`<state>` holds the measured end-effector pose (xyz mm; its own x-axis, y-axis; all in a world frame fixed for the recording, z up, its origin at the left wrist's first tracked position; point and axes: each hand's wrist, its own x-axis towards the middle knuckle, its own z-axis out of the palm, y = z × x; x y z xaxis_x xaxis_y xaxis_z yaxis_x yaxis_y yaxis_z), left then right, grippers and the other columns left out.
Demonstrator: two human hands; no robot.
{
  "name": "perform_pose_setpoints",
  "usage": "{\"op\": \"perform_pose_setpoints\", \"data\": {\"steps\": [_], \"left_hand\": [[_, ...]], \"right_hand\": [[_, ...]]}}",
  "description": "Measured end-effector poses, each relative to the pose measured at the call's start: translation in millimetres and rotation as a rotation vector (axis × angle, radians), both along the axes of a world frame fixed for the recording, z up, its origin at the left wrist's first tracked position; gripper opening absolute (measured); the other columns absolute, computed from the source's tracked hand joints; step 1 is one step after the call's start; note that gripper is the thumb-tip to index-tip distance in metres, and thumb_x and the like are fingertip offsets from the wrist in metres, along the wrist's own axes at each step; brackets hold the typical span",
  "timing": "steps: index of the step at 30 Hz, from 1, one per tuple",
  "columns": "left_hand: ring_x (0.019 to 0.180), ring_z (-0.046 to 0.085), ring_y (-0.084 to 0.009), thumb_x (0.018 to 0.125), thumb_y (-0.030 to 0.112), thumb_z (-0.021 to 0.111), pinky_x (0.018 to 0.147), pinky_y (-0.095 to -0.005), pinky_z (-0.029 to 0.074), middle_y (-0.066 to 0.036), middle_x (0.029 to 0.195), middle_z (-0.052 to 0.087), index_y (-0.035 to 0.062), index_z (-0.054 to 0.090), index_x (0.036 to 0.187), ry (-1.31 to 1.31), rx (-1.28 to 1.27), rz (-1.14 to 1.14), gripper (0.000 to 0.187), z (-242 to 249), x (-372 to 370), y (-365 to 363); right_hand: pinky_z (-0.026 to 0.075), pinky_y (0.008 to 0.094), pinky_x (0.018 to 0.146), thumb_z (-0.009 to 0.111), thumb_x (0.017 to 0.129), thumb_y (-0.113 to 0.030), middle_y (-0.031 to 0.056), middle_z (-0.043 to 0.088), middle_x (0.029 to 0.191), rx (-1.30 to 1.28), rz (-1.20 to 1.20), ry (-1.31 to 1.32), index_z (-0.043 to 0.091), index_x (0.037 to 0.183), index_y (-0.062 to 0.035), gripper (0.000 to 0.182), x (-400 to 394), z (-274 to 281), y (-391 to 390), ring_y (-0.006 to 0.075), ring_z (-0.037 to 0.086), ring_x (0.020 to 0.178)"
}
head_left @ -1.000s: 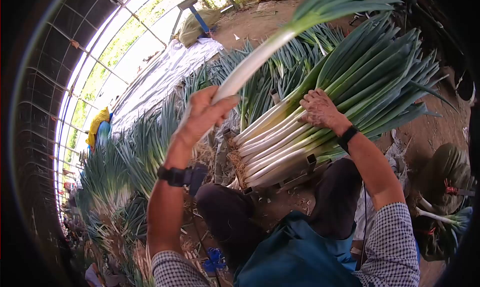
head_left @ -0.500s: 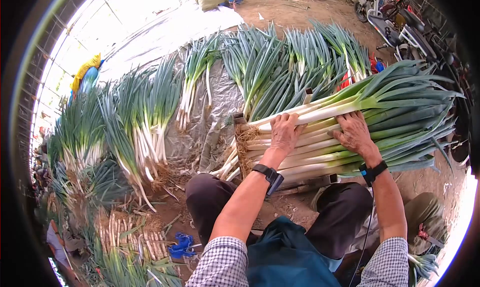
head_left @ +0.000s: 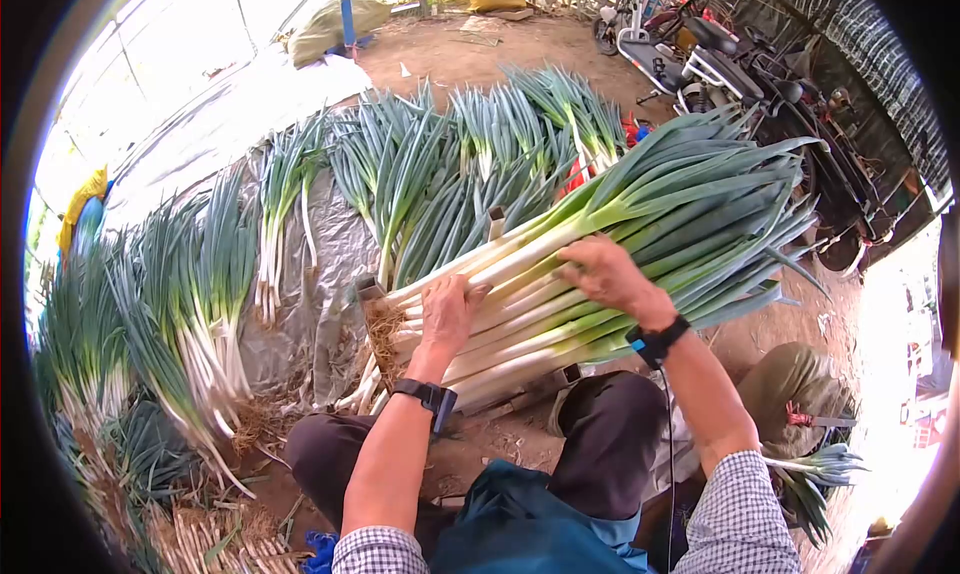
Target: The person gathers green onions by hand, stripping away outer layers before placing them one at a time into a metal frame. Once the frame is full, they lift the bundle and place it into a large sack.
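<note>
A thick stack of long green onions point(head_left: 520, 346) lies across a metal frame point(head_left: 370, 290) in front of me, white stalks and roots at left, leaves at right. My left hand point(head_left: 450, 316) rests near the root end, its fingers curled over the upper stalks. Farther right, my right hand point(head_left: 612, 276) is over the place where white turns green. Its fingers are bent and apart, with the tips at the stalks. The stack hides most of the frame, though an upright post point(head_left: 496, 222) shows at its far side.
More green onions point(head_left: 205, 284) lie in bunches on a grey plastic sheet point(head_left: 325, 219). Trimmed stalks point(head_left: 220, 540) are at lower left. Parked scooters point(head_left: 690, 59) stand at upper right. Beside my right arm is another person's knee point(head_left: 795, 389), near a knife point(head_left: 825, 421).
My view has swung right, so everything sits farther left and lower. My right hand has lifted slightly from lying on the stalks, its fingers now more bent. The left hand stays near the root end.
</note>
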<state>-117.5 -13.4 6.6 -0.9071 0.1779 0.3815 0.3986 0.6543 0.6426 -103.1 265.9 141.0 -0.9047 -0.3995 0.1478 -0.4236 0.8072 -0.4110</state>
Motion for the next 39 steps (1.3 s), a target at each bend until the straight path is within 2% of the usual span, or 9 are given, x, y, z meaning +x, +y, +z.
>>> {"op": "perform_pose_setpoints", "data": {"steps": [1, 2, 5, 8, 19, 22, 29, 32, 39], "left_hand": [[0.093, 0.062, -0.0395, 0.092, 0.037, 0.073, 0.087, -0.051, 0.043, -0.018, 0.088, 0.067, 0.0042, 0.063, 0.087, -0.022, 0.009, 0.005, 0.035, -0.1, 1.8, -3.3], [0.089, 0.062, -0.0403, 0.093, 0.039, 0.072, 0.085, -0.051, 0.043, -0.017, 0.085, 0.066, 0.0039, 0.063, 0.088, -0.016, -0.001, 0.015, 0.036, -0.8, 1.7, -3.2], [0.088, 0.062, -0.0404, 0.094, 0.041, 0.07, 0.084, -0.0506, 0.044, -0.016, 0.084, 0.066, 0.0033, 0.063, 0.089, -0.123, -0.03, 0.009, 0.038, -0.2, -0.9, -3.3], [0.083, 0.061, -0.0411, 0.095, 0.038, 0.072, 0.083, -0.0489, 0.045, -0.018, 0.077, 0.064, 0.0023, 0.062, 0.087, -0.091, 0.048, 0.003, 0.038, -0.6, -0.8, -5.1], [0.098, 0.061, -0.0402, 0.096, 0.032, 0.069, 0.088, -0.0501, 0.047, -0.02, 0.098, 0.066, 0.002, 0.065, 0.104, 0.047, -0.074, 0.104, 0.031, -5.6, 12.0, -4.4], [0.1, 0.061, -0.0403, 0.098, 0.028, 0.066, 0.087, -0.0499, 0.048, -0.021, 0.099, 0.066, 0.001, 0.065, 0.104, -0.02, -0.044, 0.078, 0.027, -1.1, 6.7, -7.0], [0.108, 0.06, -0.0371, 0.097, 0.023, 0.065, 0.092, -0.0485, 0.047, -0.02, 0.111, 0.066, 0.0006, 0.064, 0.103, -0.238, -0.047, 0.085, 0.023, 11.3, 13.5, -13.9], [0.11, 0.056, -0.0364, 0.092, 0.018, 0.068, 0.094, -0.0503, 0.044, -0.016, 0.117, 0.062, 0.0026, 0.064, 0.105, 0.285, -0.049, 0.242, 0.021, -4.4, 19.0, -10.3], [0.107, 0.055, -0.0367, 0.089, 0.005, 0.067, 0.096, -0.0482, 0.043, -0.014, 0.113, 0.061, 0.0029, 0.064, 0.11, 0.037, -0.046, 0.173, 0.021, 5.7, 58.0, -21.0]], "right_hand": [[0.051, 0.0425, 0.097, 0.077, 0.086, -0.022, 0.0149, 0.071, 0.112, -0.183, -0.027, -0.186, 0.07, 0.117, -0.007, 0.035, -2.0, 7.5, 2.2, 0.0324, 0.066, 0.108], [0.056, 0.0399, 0.083, 0.079, 0.084, -0.013, 0.0132, 0.073, 0.102, -0.147, 0.061, 0.153, 0.072, 0.111, -0.0089, 0.028, -7.1, 15.3, 3.8, 0.0315, 0.07, 0.093], [0.047, 0.0424, 0.101, 0.081, 0.079, -0.021, 0.0098, 0.072, 0.101, 0.293, 0.227, 0.515, 0.071, 0.103, -0.0073, 0.03, -37.7, 49.1, 0.1, 0.0314, 0.065, 0.106], [0.043, 0.0428, 0.105, 0.082, 0.076, -0.024, 0.01, 0.071, 0.1, 0.54, 0.274, 0.303, 0.071, 0.098, -0.0071, 0.03, -65.9, 25.1, 12.8, 0.0316, 0.062, 0.11], [0.05, 0.0473, 0.093, 0.08, 0.077, -0.038, 0.0195, 0.069, 0.102, 0.479, 0.118, -0.279, 0.073, 0.103, -0.0062, 0.042, -94.5, 27.7, 13.9, 0.038, 0.065, 0.102], [0.05, 0.0472, 0.094, 0.078, 0.078, -0.037, 0.0188, 0.071, 0.102, 0.349, 0.208, -0.047, 0.074, 0.107, -0.0068, 0.042, -91.2, 21.8, 17.1, 0.0375, 0.065, 0.105], [0.052, 0.0473, 0.081, 0.076, 0.078, -0.044, 0.0211, 0.07, 0.089, 0.605, 0.155, -0.335, 0.075, 0.095, -0.0035, 0.044, -108.2, 38.4, -6.1, 0.0378, 0.068, 0.091], [0.052, 0.0461, 0.079, 0.077, 0.077, -0.045, 0.0203, 0.069, 0.086, 0.469, 0.181, -0.404, 0.075, 0.091, -0.0028, 0.044, -117.0, 32.5, -1.7, 0.0361, 0.068, 0.088], [0.048, 0.0334, 0.067, 0.082, 0.076, -0.022, 0.0011, 0.067, 0.073, 0.193, 0.105, -0.569, 0.076, 0.094, -0.0006, 0.028, -120.5, 33.2, 5.6, 0.0115, 0.058, 0.07]]}}
